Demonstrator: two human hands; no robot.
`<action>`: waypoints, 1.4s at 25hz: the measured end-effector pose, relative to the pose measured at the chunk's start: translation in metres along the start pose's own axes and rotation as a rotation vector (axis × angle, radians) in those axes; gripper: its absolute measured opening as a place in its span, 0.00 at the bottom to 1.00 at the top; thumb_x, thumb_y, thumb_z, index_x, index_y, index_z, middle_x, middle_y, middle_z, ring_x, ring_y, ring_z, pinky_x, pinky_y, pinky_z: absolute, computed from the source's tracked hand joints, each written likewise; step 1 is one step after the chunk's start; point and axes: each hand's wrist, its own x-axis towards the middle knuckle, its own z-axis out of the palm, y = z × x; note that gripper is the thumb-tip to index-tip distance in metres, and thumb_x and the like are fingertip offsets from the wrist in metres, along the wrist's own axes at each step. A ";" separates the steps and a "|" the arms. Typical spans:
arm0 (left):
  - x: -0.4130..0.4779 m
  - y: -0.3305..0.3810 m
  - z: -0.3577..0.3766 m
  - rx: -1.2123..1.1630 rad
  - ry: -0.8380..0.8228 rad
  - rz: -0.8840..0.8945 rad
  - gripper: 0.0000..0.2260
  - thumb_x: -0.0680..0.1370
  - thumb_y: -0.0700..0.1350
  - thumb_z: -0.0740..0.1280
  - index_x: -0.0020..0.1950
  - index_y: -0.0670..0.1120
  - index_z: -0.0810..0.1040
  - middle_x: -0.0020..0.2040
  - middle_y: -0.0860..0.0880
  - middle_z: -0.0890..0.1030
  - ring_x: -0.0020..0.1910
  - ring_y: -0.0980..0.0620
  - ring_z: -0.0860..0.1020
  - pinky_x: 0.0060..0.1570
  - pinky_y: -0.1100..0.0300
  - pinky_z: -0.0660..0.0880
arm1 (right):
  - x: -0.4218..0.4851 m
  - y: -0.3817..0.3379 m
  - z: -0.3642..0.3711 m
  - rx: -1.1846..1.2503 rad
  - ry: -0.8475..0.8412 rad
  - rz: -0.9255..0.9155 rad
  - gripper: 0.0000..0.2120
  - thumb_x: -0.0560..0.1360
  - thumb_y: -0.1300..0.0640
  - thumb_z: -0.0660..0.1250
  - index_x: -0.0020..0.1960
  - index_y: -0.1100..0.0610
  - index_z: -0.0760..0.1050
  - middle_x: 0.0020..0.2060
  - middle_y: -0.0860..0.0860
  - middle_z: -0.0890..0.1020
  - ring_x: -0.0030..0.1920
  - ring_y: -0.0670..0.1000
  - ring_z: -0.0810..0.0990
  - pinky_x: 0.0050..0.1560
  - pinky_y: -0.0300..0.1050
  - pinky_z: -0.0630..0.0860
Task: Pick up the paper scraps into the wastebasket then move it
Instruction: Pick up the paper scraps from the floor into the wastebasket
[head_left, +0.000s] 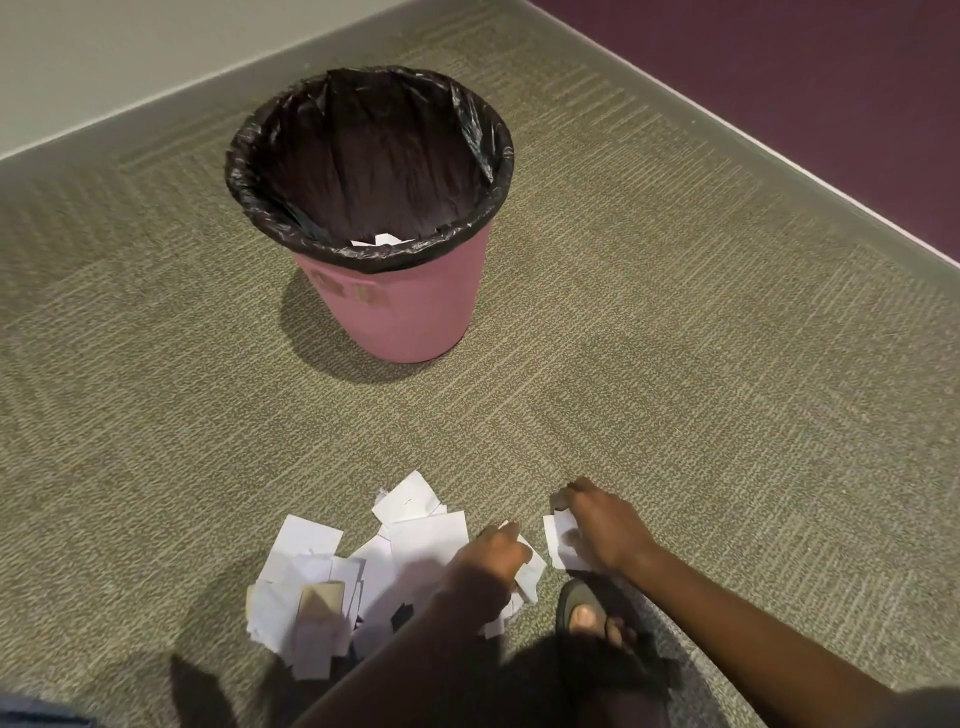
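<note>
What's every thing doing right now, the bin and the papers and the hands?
Wastebasket: upright on the carpet, open, lined with a black bag.
Scraps inside: a few already lie at the bottom.
Paper scraps: most lie piled on the carpet.
Left hand: grips scraps at the pile's edge.
Right hand: curled on one scrap beside the pile.

Both forearms (753, 613) are seen uncovered. Just beside the right hand (602, 525), on its near side, a grey open-toed sandal (566, 603) with a wide dark strap (623, 608) is worn. Blue fabric (31, 714) is seen well apart from the left hand (493, 558), to its left.
</note>
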 end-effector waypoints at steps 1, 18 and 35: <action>0.002 -0.001 0.000 -0.057 -0.007 -0.019 0.12 0.76 0.42 0.66 0.59 0.46 0.77 0.62 0.44 0.73 0.61 0.43 0.72 0.55 0.52 0.71 | 0.002 0.000 -0.001 0.020 0.006 -0.010 0.19 0.75 0.58 0.69 0.65 0.53 0.74 0.62 0.52 0.77 0.57 0.55 0.79 0.54 0.48 0.77; -0.053 -0.036 -0.252 -0.838 0.234 -0.126 0.06 0.72 0.41 0.75 0.47 0.40 0.86 0.30 0.48 0.82 0.27 0.56 0.76 0.33 0.65 0.70 | 0.029 -0.069 -0.216 1.018 0.236 -0.173 0.02 0.73 0.62 0.73 0.45 0.61 0.83 0.38 0.57 0.86 0.33 0.53 0.83 0.28 0.40 0.76; -0.018 -0.095 -0.415 -0.713 0.685 -0.393 0.15 0.68 0.38 0.78 0.51 0.36 0.81 0.44 0.43 0.83 0.27 0.55 0.82 0.24 0.65 0.78 | 0.140 -0.170 -0.308 0.879 0.510 -0.081 0.03 0.70 0.63 0.71 0.41 0.60 0.77 0.37 0.59 0.85 0.31 0.55 0.85 0.31 0.56 0.84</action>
